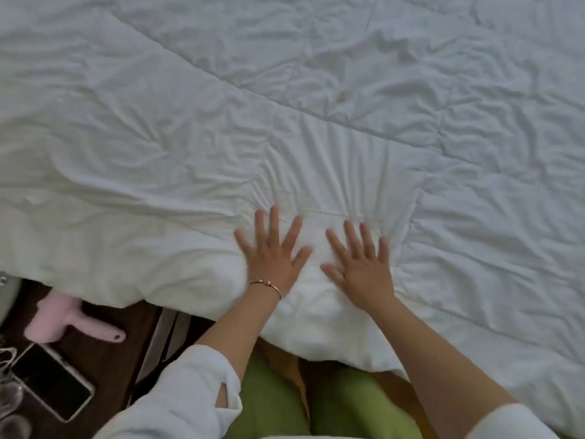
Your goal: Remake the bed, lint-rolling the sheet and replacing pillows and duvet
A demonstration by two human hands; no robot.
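Note:
A white, wrinkled duvet (158,137) covers the bed and fills most of the view, its near edge hanging over the bedside in front of me. My left hand (273,255) lies flat on the duvet near that edge, fingers spread, a thin bracelet on the wrist. My right hand (359,264) presses flat beside it, fingers also spread. Creases fan out from above both hands. A pink lint roller (68,321) lies on the dark bedside table (104,359) at the lower left, apart from both hands. No pillows are in view.
On the bedside table a dark phone (53,380) lies next to the roller, with clear glassware (9,397) at the far left edge. My legs in green trousers (272,403) stand against the bed's side.

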